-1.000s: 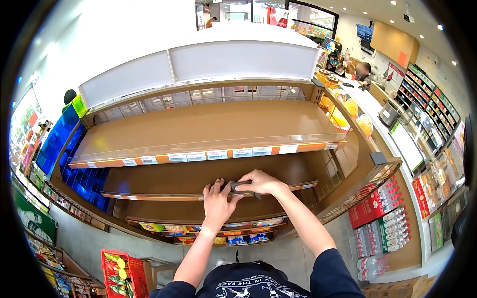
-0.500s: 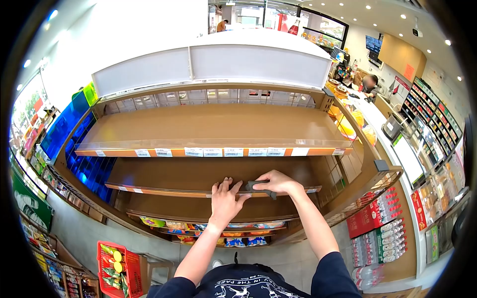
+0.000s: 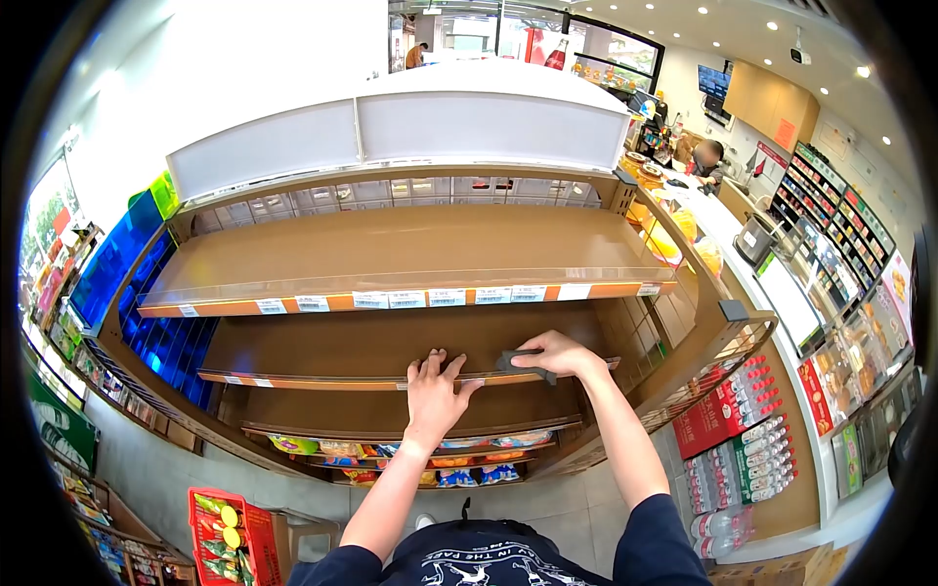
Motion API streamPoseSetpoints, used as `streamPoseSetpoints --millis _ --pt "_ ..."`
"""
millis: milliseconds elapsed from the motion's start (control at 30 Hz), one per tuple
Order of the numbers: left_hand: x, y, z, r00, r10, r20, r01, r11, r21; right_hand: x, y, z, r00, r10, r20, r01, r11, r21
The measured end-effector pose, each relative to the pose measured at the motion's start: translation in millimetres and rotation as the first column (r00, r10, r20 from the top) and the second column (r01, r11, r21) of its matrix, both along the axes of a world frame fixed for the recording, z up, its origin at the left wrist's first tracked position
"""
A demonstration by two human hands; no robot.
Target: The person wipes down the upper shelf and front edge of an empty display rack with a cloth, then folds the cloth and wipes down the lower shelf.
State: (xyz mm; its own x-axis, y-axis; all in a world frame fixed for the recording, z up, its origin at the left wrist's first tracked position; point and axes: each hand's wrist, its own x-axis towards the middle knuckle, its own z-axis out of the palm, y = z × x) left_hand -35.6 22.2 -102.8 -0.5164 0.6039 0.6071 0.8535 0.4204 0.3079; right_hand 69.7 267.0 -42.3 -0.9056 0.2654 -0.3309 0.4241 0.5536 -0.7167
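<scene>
A dark grey cloth [image 3: 528,369] is gripped in my right hand [image 3: 557,355], pressed over the front lip of the second shelf board [image 3: 322,347] near its right part. To the left, my left hand [image 3: 437,393] rests on the same front edge, fingers spread and lying over the lip. Nothing is in the left hand. Above both hands runs the top shelf board [image 3: 410,239], with a clear plastic guard and several price labels [image 3: 447,298] along its orange strip.
Bagged snacks [image 3: 469,477] lie on the lowest shelves. A red basket [image 3: 264,542] of packaged goods stands at the lower left. Bottle packs [image 3: 738,479] sit on the right, beside a white counter [image 3: 782,303], with a person [image 3: 705,156] behind it. Wire side panels flank the rack.
My right hand and the cloth have slid right along the shelf lip, widening the distance from my left hand. The whole view has shifted slightly left.
</scene>
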Motion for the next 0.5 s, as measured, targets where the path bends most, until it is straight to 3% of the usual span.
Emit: streamPoseSetpoints --millis 200,267,300,367,500 --pt "-0.6 2.5 1.6 0.998 -0.005 0.055 0.006 1.0 -0.021 1.3 -3.6 3.1 0.999 -0.019 -0.036 0.021 0.999 0.035" --pt "2.3 8.5 8.1 0.98 0.06 0.189 -0.021 0.979 -0.205 -1.5 -7.0 3.6 0.999 -0.032 -0.035 0.036 0.993 0.111" --pt "3.5 13.0 13.0 0.98 0.06 0.188 -0.02 0.979 -0.204 -2.5 -9.0 3.9 0.999 -0.033 -0.035 0.037 0.993 0.112" --pt "7.9 25.0 24.4 0.961 0.145 0.234 -0.026 0.895 -0.445 -2.0 -17.8 12.1 0.995 -0.099 0.017 0.095 0.983 0.155" --pt "20.1 55.1 15.0 0.982 0.064 0.176 0.026 0.883 -0.469 1.5 -24.5 21.1 0.992 -0.123 0.021 0.118 0.978 0.172"
